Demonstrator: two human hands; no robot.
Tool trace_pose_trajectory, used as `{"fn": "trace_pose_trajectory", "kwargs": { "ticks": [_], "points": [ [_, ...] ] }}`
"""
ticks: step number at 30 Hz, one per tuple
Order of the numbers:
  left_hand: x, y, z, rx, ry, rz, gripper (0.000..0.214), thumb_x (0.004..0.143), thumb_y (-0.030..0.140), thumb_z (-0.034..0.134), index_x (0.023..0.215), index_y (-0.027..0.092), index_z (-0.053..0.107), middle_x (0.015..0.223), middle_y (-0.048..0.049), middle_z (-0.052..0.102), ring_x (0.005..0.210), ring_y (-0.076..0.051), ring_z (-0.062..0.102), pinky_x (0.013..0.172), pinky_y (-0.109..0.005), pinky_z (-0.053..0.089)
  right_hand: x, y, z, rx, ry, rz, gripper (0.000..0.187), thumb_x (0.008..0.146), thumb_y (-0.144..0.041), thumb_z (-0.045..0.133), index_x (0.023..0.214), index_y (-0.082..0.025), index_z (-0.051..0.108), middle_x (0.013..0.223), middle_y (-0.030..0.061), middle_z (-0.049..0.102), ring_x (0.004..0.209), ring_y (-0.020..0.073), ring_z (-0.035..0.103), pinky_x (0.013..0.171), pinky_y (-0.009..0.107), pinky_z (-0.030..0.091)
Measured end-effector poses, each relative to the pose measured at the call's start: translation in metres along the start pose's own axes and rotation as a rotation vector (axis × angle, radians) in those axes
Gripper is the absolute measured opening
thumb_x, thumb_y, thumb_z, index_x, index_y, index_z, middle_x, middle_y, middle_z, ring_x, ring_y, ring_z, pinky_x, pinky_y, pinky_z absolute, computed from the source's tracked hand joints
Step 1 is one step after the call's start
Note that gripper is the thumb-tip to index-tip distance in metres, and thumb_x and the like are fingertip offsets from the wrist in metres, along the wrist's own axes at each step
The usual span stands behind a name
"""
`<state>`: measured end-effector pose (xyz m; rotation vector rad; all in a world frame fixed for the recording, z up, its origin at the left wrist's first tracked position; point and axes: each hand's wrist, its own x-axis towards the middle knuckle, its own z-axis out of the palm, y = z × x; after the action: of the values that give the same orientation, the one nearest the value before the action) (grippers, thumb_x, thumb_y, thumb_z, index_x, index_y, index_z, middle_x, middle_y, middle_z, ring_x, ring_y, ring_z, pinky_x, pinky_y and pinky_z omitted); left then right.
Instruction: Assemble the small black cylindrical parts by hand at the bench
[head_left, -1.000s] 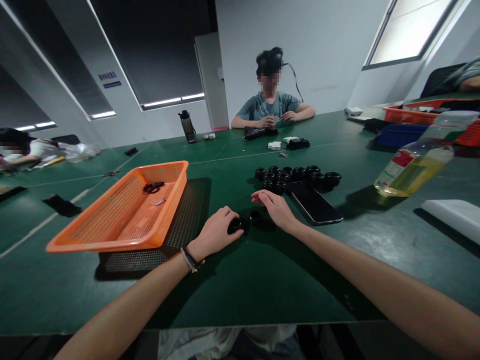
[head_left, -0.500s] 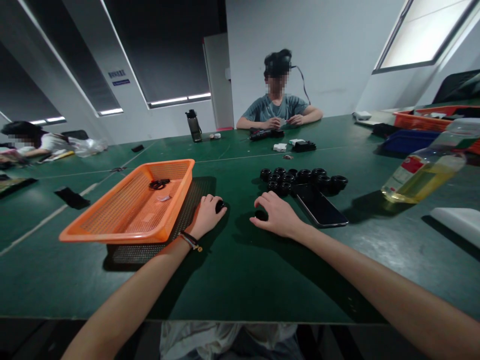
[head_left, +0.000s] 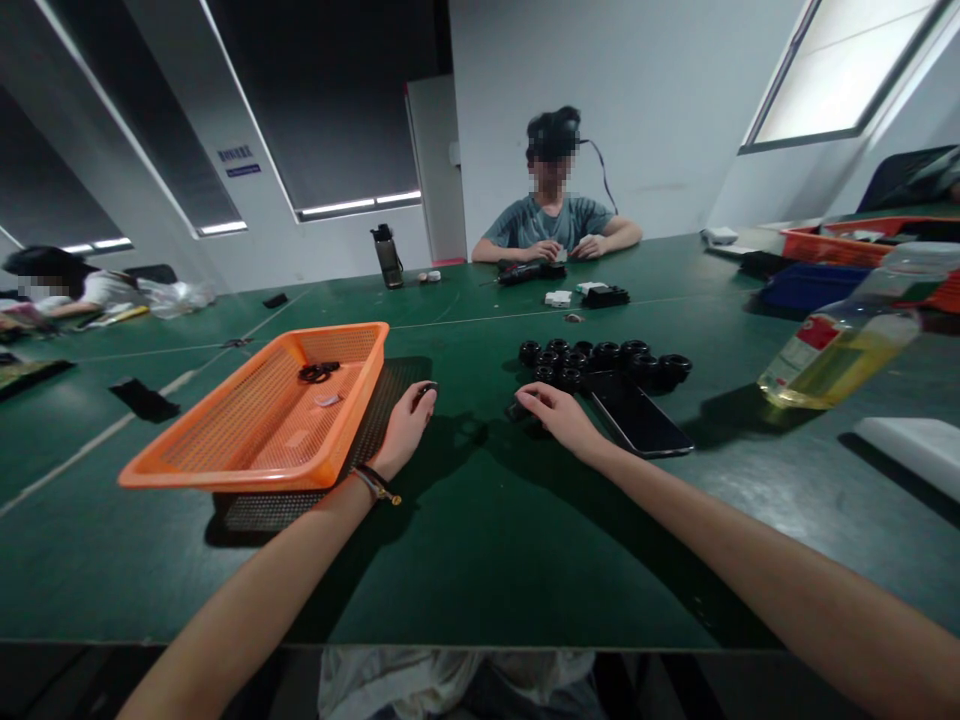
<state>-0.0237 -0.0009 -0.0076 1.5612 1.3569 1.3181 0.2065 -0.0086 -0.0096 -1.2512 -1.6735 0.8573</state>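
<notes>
My left hand (head_left: 405, 425) is beside the right end of an orange mesh basket (head_left: 330, 455), its fingertips closed on a small black round part (head_left: 427, 388). My right hand (head_left: 562, 418) lies on the green table (head_left: 480, 540), fingers curled on another black round part (head_left: 517, 409). It sits just in front of a cluster of several black round parts (head_left: 604, 360). A dark phone (head_left: 637, 418) lies flat right of that hand. The basket rests on a black mesh mat (head_left: 386, 400) and holds a few small black pieces (head_left: 318, 372).
A tilted bottle of yellow liquid (head_left: 832, 350) and a white flat object (head_left: 911, 445) are at the right. Orange and blue bins (head_left: 817, 262) stand far right. A person (head_left: 555, 215) sits opposite with small parts; another person (head_left: 52, 290) is far left. A dark bottle (head_left: 386, 255) stands behind.
My left hand carried its black part away from the table's middle, left and forward toward the basket's end. My right hand slid forward with the other part, up to the cluster.
</notes>
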Motion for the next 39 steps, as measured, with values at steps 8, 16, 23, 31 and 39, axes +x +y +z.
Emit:
{"fn": "trace_pose_trajectory", "kwargs": {
  "ticks": [8,16,23,31,39],
  "points": [
    [-0.005,0.005,0.011,-0.218,-0.229,0.001,0.023,0.082,0.026,0.044,0.102,0.016,0.040,0.075,0.0012,0.053,0.051,-0.007,0.051,0.047,-0.019,0.036,0.001,0.000,0.007,0.315,-0.005,0.096,0.020,0.070,-0.032,0.053,0.085,-0.019,0.054,0.069,-0.0011,0.057,0.061,0.0116,0.051,0.057,0.024,0.040],
    [-0.022,0.017,0.042,0.058,-0.418,0.131,0.023,0.086,0.024,0.036,0.106,0.015,0.038,0.056,0.0066,0.045,0.049,-0.008,0.045,0.054,-0.021,0.036,-0.005,0.000,0.021,0.215,-0.039,-0.101,0.020,0.074,-0.033,0.049,0.087,-0.018,0.054,0.072,-0.0001,0.057,0.066,0.0138,0.053,0.064,0.028,0.043],
    [-0.026,0.018,0.044,0.042,-0.458,0.104,0.024,0.086,0.025,0.034,0.107,0.015,0.032,0.057,0.0069,0.044,0.046,-0.008,0.045,0.049,-0.020,0.036,-0.011,-0.002,0.022,0.182,0.003,-0.103,0.020,0.076,-0.033,0.047,0.090,-0.019,0.052,0.080,0.0021,0.058,0.071,0.0151,0.054,0.068,0.030,0.044],
    [-0.026,0.017,0.045,-0.094,-0.471,0.074,0.025,0.086,0.032,0.035,0.106,0.018,0.029,0.077,0.0013,0.049,0.047,-0.005,0.045,0.045,-0.019,0.036,-0.012,-0.009,0.020,0.162,0.038,-0.196,0.020,0.075,-0.027,0.050,0.094,-0.020,0.050,0.083,0.0018,0.057,0.077,0.0158,0.055,0.073,0.031,0.044],
    [-0.023,0.014,0.042,-0.025,-0.415,0.100,0.026,0.086,0.031,0.035,0.108,0.016,0.034,0.065,0.0055,0.040,0.050,-0.007,0.039,0.047,-0.019,0.032,-0.013,-0.012,0.014,0.044,-0.019,-0.228,0.021,0.076,-0.024,0.051,0.096,-0.021,0.053,0.083,0.0011,0.060,0.077,0.0160,0.056,0.073,0.032,0.045]
  ]
}}
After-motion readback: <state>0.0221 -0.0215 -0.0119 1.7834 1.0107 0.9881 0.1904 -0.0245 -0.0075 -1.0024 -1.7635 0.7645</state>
